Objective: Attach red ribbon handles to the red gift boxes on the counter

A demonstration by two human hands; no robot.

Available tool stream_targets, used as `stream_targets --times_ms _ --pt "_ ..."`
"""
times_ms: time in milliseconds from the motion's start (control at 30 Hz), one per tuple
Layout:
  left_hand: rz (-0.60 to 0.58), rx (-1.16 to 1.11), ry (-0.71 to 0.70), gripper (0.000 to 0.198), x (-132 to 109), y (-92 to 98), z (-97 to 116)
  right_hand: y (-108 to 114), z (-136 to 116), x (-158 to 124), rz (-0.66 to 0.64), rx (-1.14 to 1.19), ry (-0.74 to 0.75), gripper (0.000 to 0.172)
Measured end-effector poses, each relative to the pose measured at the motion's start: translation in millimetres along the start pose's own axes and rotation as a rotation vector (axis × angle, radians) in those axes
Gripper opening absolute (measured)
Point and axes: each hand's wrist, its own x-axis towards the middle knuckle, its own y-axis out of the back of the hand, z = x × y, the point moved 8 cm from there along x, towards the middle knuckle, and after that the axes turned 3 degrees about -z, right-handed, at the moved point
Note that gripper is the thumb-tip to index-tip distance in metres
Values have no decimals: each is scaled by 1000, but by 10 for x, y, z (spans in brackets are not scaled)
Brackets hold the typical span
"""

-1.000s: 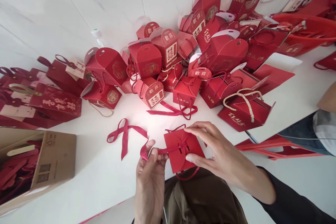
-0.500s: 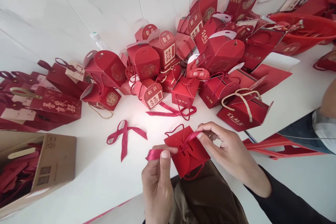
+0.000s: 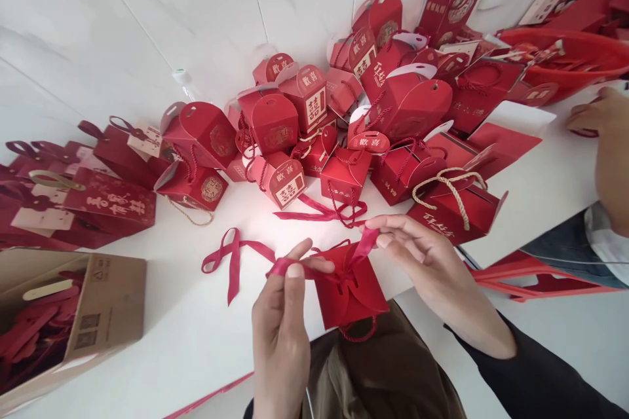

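A small red gift box (image 3: 361, 298) with curved flaps and twisted cord loops sits at the table's near edge, above my lap. A dark pink ribbon (image 3: 364, 245) passes through the slots in its top. My left hand (image 3: 285, 321) pinches one end of this ribbon between thumb and fingers, left of the box. At the upper right of the box, my right hand (image 3: 432, 268) pinches the other end. Both ends are held up off the lid. Where the ribbon crosses at the middle, I cannot make out whether it is knotted. Another pink ribbon (image 3: 234, 262) lies loose on the table to the left.
Several red gift boxes (image 3: 272, 121) are heaped along the wall. An open cardboard box (image 3: 113, 301) of red pieces stands at left. A red basin (image 3: 590, 55) is at far right, near another person's hand (image 3: 597, 111). A red stool (image 3: 511, 272) stands below.
My left hand has moved left and up a little, drawing its ribbon end outward. My right hand's ribbon end stands steeper. Another person's hand has come into view at right.
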Motion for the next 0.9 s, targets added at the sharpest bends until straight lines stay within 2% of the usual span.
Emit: stream_targets --times_ms 100,167,267,333,500,600,667,733,800,900 --pt "-125 202 -78 40 145 -91 224 -94 -215 63 -52 -15 87 15" --pt "-201 342 -122 44 212 -169 341 -172 -340 84 -102 -103 156 17" --pt "-284 544 -195 41 245 -277 458 -329 -497 84 -243 -279 298 22" --pt "-319 614 -241 37 229 -315 499 -386 -554 84 -297 -344 371 16" --pt "-357 514 -224 23 153 -237 412 -286 -532 121 -198 -395 359 10" --pt "-322 370 -172 27 126 -154 294 -238 -487 99 -172 -406 311 11" --pt "-246 315 -181 27 115 -111 268 -228 -470 78 -165 -439 289 10" --pt "-148 306 -240 23 94 -88 307 -246 -485 61 -170 -481 309 22" --pt "-82 310 -303 19 64 -98 372 -301 -516 48 -211 -497 354 22" --pt "-87 263 -342 18 44 -163 424 -322 -539 48 -225 -488 381 17"
